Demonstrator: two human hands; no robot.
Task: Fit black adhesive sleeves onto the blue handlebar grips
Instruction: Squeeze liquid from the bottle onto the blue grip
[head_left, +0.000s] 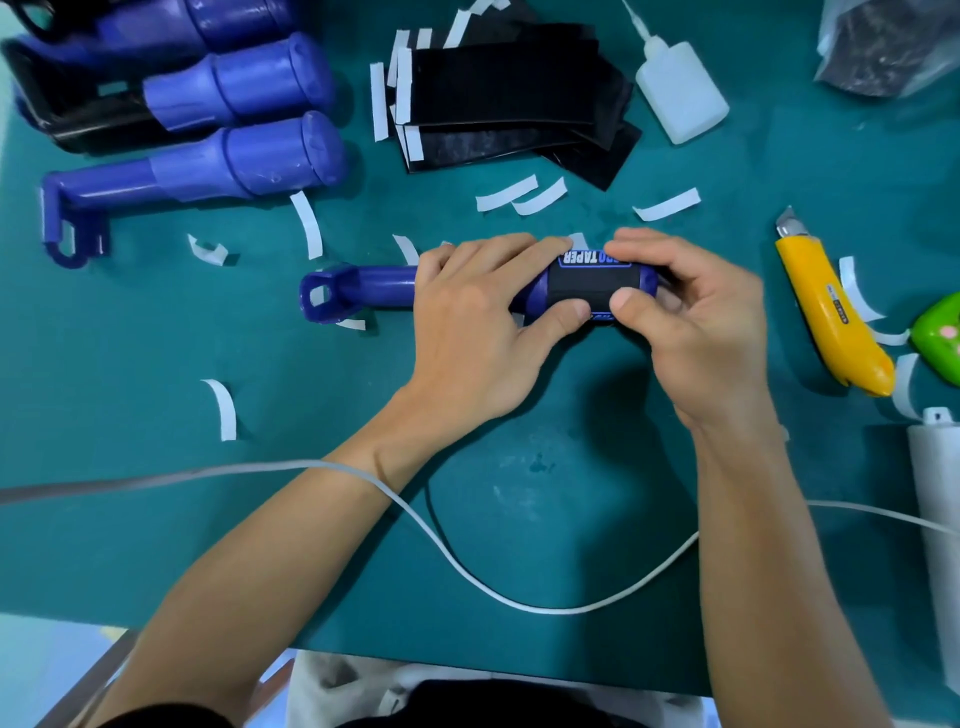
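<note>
Hands meet at the middle of the green desk (156, 519), both closed on the same piece. The left hand (467, 332) curls over a blue handlebar grip (374, 288) that lies on its side, its thumb pressing the near edge of the black sleeve (587, 288) wrapped round the grip's fat end. The right hand (696, 332) cups that same end, fingers curled over the top and thumb pressing the sleeve just beside the left thumb. White lettering reading TAPER shows on the sleeve between the fingers. The grip's looped end points to the person's left and rests on the desk.

Farther back on the left lie several more bare blue grips (234, 161), side by side. Behind the hands sits a loose stack of black sleeves (509, 88), with a white squeeze bottle (680, 88) to its right. Peeled white backing strips (506, 193) are scattered across the desk. A yellow utility knife (831, 317) lies to the right of the hands, apart from them. A white cable (467, 566) loops across the near side and passes over the left wrist
</note>
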